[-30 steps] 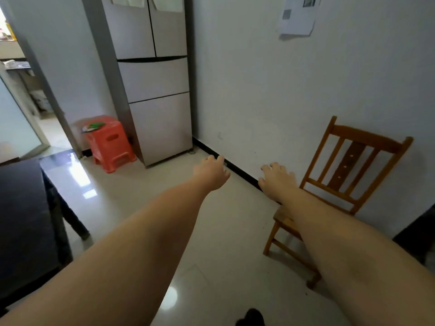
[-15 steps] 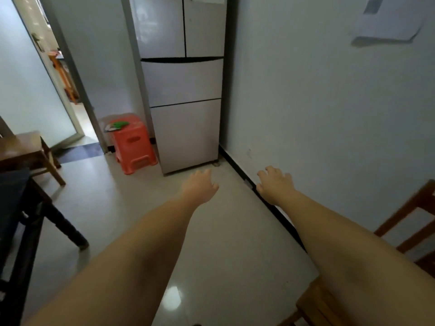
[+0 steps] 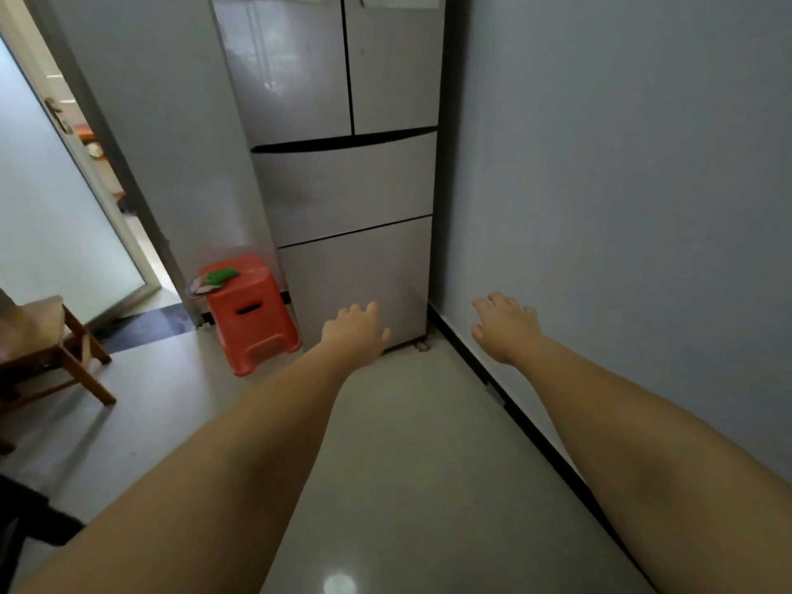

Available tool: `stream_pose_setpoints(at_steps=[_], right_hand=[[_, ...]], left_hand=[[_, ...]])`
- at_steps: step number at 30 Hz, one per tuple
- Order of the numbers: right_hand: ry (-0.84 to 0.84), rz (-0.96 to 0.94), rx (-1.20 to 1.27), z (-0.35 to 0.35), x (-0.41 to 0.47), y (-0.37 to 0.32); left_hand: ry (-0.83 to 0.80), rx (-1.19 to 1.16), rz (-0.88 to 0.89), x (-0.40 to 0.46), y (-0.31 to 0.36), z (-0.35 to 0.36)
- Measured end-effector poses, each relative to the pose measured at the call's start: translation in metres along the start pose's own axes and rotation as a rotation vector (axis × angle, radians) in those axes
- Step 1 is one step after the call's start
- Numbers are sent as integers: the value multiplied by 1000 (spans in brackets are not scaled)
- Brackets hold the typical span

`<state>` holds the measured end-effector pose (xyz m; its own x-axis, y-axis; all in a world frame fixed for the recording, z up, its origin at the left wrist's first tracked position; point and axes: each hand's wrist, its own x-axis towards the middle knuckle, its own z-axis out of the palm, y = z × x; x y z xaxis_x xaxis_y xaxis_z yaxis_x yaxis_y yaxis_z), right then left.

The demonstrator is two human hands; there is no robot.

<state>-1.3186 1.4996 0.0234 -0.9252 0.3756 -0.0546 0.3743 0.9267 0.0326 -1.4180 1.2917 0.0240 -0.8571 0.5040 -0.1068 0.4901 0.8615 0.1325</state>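
Both my arms stretch out ahead of me over the pale tiled floor. My left hand hangs in the air with relaxed fingers and holds nothing, in front of the lowest drawer of a tall grey fridge. My right hand is also empty, fingers loosely spread, close to the white wall on the right. The fridge stands in the corner with two upper doors and two drawers, all closed.
An orange plastic stool with a green item on top stands left of the fridge. A wooden chair is at the left edge. A frosted glass door stands ajar on the left. A black skirting runs along the right wall.
The view has swung left and moved closer to the fridge; the wooden chair on the right has left the frame. Both hands stay stretched out and empty.
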Motion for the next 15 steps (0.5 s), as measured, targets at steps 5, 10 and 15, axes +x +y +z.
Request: stream_pose_setpoints(at_steps=[5,10,15], right_hand=[[-28,-50,-3,4,105,-19],[-23,-150,-7,3,231,-43],[-26,-149,-25,-26,366,-51]], left_hand=[[-19,12,-13,92,-30,-3],[-11,18,-89,200,-69,-8],[37,-24,-131,305,-99,-37]])
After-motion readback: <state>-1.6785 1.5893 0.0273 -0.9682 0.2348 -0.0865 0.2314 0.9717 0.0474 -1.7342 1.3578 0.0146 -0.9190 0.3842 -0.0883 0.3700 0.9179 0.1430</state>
